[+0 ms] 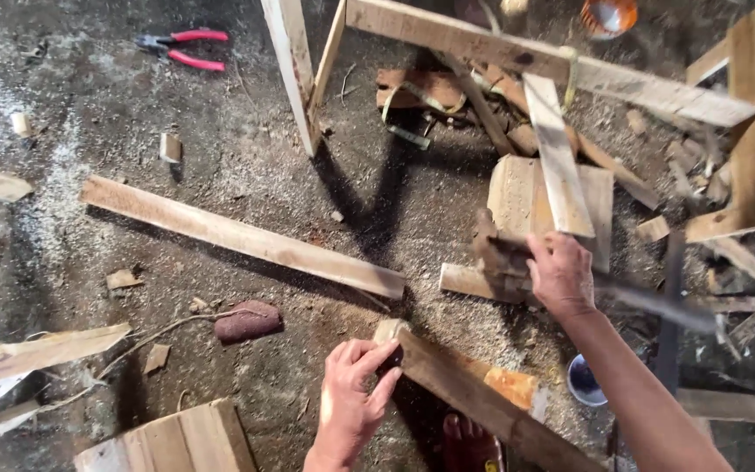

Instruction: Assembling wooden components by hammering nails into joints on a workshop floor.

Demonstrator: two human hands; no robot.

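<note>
Seen from above, over a dusty concrete floor (220,175) strewn with planks. The left hand (353,393) pinches the raised end of 1 rough wooden board (474,393) near the bottom edge. It looks stiff, fairly light and splintery, best held by its edges. The right hand (559,273) grips a blurred hammer (517,258).

Grey concrete floor (246,175) dusted with sawdust, lit by hard sunlight.
</note>
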